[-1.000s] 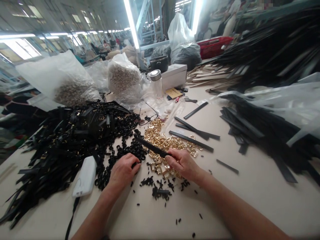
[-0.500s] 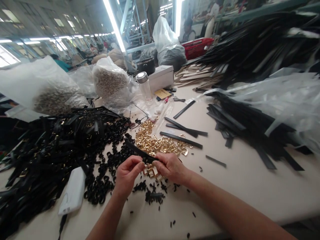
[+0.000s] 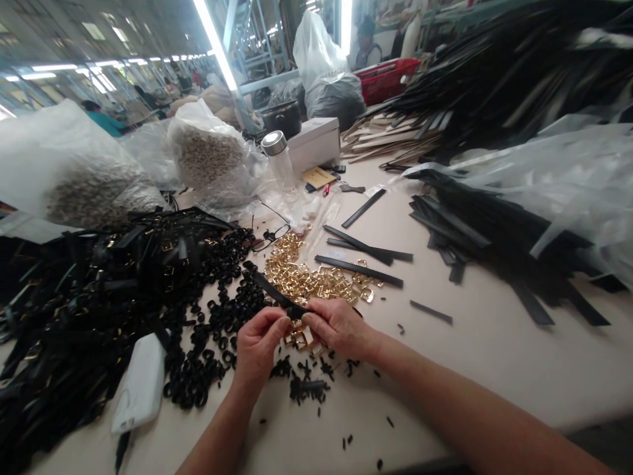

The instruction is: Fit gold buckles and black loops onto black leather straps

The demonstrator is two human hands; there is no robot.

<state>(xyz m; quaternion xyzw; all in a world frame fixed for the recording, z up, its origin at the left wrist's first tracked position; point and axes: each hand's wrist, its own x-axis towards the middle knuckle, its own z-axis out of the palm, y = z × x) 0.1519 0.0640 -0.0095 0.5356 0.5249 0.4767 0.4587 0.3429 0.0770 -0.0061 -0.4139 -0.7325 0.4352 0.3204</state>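
Observation:
A black strap (image 3: pixel 273 290) is held between both hands above the table, its free end pointing up and to the left. My left hand (image 3: pixel 261 336) pinches it from the left, thumb against forefinger, perhaps with a small black loop there; the detail is too small to tell. My right hand (image 3: pixel 339 328) grips the strap close beside, fingers curled round it. Just behind and under the hands lies a heap of gold buckles (image 3: pixel 316 284). Small black loops (image 3: pixel 198 369) are scattered to the left of my left hand. Little black scraps (image 3: pixel 306 389) lie below both hands.
A large pile of black buckled straps (image 3: pixel 123 284) covers the left side, with a white power bank (image 3: pixel 141 379) near it. Loose black strips (image 3: pixel 359 270) lie right of the buckles. Further back stand a glass bottle (image 3: pixel 279 161), eyeglasses (image 3: pixel 271 235) and filled plastic bags (image 3: pixel 208 148).
The camera view has shifted slightly. Both hands stay close together on the strap, and its free end has tipped a little. Nothing has been let go.

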